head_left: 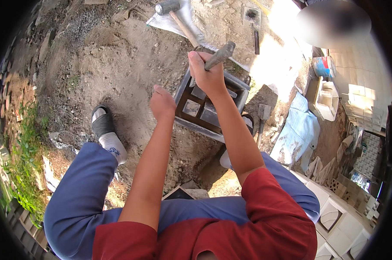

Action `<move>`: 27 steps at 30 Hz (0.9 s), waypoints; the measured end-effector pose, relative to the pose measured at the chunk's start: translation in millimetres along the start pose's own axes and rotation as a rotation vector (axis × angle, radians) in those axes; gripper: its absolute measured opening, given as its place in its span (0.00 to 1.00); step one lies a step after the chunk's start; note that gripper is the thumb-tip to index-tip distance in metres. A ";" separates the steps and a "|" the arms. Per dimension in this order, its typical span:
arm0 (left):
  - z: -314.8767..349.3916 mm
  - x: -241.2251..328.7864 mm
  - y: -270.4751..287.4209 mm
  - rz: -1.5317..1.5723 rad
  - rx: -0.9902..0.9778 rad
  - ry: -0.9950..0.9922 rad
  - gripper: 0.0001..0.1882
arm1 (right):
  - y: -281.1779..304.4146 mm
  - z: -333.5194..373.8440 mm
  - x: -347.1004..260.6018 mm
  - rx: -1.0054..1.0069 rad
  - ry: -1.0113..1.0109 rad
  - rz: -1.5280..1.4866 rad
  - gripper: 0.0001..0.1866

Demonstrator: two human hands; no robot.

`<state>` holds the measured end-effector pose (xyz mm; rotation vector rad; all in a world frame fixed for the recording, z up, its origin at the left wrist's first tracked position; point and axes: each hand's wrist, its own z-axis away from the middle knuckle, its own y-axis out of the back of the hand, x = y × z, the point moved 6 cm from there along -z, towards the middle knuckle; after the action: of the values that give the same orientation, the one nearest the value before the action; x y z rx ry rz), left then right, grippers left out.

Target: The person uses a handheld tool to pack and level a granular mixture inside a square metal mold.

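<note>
My right hand (210, 77) is closed around the thick, rounded grey handle (220, 56) of a hand tool, above the far side of a square grey mould (199, 128). The tool's working end is mostly hidden under my hand. Inside the mould, dark bars divide the space into several square compartments. My left hand (163, 104) is curled closed beside the mould's left edge; whether anything is in its fingers cannot be made out. Beyond the mould lies a mallet (167, 7) with a grey head and a wooden handle, partly on a white sack (188, 19).
Right of the mould is a flat-bladed tool (264, 112); farther off lies a square plate tool with a dark handle (256, 41). Light blue cloth (296, 128), a paint-smeared bucket (324, 67) and pale blocks (334, 216) line the right. My sandalled foot (103, 123) rests on dirt.
</note>
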<state>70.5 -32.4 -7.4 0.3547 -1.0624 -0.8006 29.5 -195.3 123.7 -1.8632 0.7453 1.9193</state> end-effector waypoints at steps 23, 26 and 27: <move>7.1 3.0 -13.8 -0.024 -0.072 0.072 0.37 | 25.8 -0.2 15.2 0.007 -0.080 0.030 0.24; 1.0 -4.4 1.5 -0.007 -0.011 0.018 0.37 | 17.3 13.0 -21.3 0.039 -0.071 -0.121 0.23; 4.6 -1.8 -0.8 -0.016 -0.022 0.021 0.37 | 20.1 19.6 -21.3 0.063 -0.068 -0.134 0.23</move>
<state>65.7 -31.1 -6.9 0.3529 -1.0318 -0.8206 3.2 -197.4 147.1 -1.7552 0.6353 1.8443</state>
